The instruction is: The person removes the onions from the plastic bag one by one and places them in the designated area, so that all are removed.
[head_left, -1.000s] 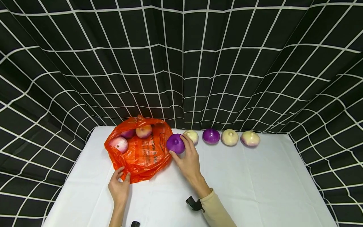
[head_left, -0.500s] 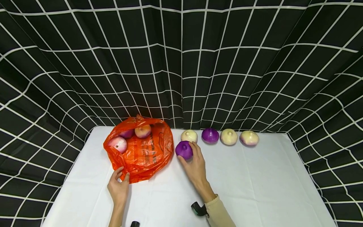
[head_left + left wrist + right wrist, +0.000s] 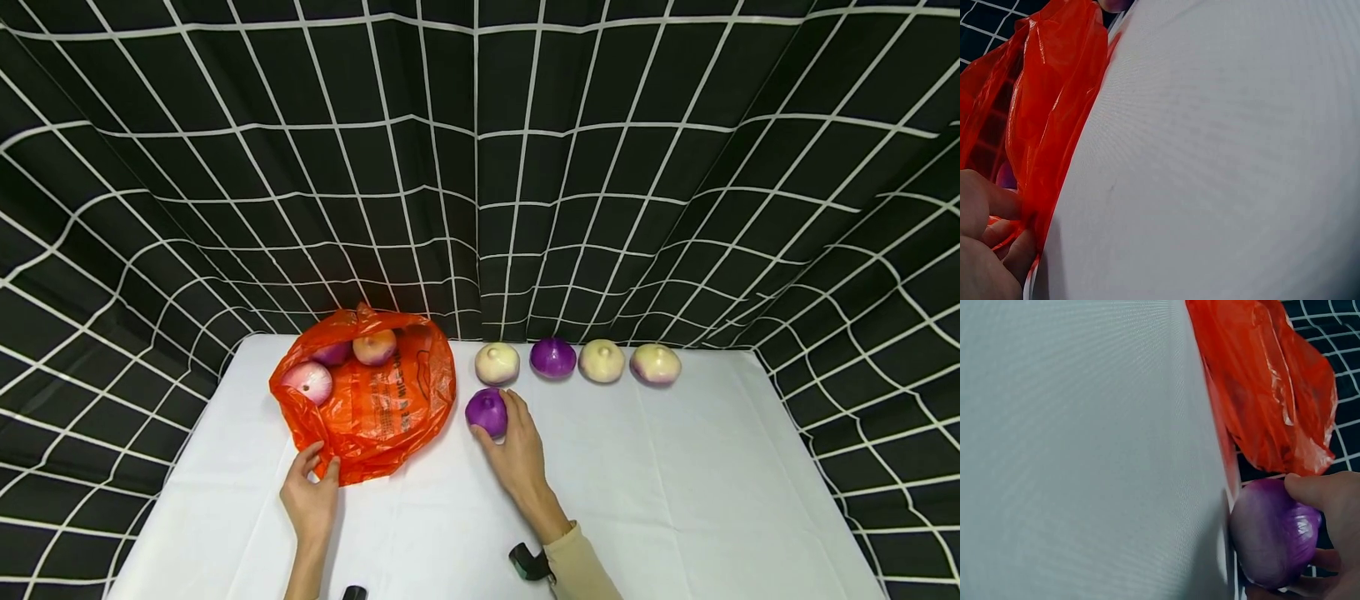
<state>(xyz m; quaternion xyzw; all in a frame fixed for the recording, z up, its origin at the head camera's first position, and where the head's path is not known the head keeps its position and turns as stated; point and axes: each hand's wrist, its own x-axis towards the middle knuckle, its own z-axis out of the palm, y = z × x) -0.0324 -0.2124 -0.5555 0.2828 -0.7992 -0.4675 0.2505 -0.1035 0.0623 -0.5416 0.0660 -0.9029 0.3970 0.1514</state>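
Note:
My right hand (image 3: 519,450) grips a purple onion (image 3: 486,413) between thumb and fingers, right at the white tabletop, in front of a pale onion (image 3: 497,364). In the right wrist view the same purple onion (image 3: 1272,534) shows its shiny side, thumb on top. My left hand (image 3: 311,498) pinches the near rim of an orange-red plastic bag (image 3: 390,400). Inside the bag's open mouth lie a pink-white onion (image 3: 309,382), an orange-purple onion (image 3: 375,347) and a purple onion (image 3: 333,353) partly hidden behind them. The left wrist view shows fingers (image 3: 1019,253) on the bag's edge.
Along the table's back edge, right of the pale onion, stand a purple onion (image 3: 553,358), a cream onion (image 3: 602,361) and a cream-and-purple onion (image 3: 656,364) in a row. A black curtain (image 3: 480,167) with a white grid encloses the white table (image 3: 675,500).
My right hand has carried the purple onion right, away from the bag, and toward me, down to the table. The pale onion behind it is now uncovered. My left hand stays at the bag's rim.

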